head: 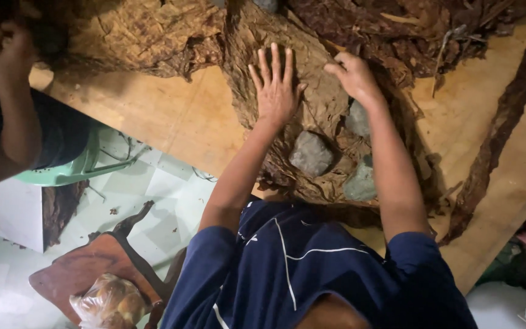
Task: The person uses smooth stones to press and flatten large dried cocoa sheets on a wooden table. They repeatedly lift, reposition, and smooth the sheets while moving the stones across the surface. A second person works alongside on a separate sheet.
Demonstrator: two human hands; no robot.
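Observation:
A stack of large dried brown leaves lies on a wooden table in front of me. My left hand rests flat on the top leaf with its fingers spread. My right hand sits just to the right of it, its fingertips curled and pinching the leaf surface. Three grey stones lie on the near part of the stack, between my forearms.
More crumpled dried leaves pile up across the far table. A long dark leaf strip runs down the right side. Another person's arm reaches in at left, above a green plastic chair. A bag lies on the tiled floor.

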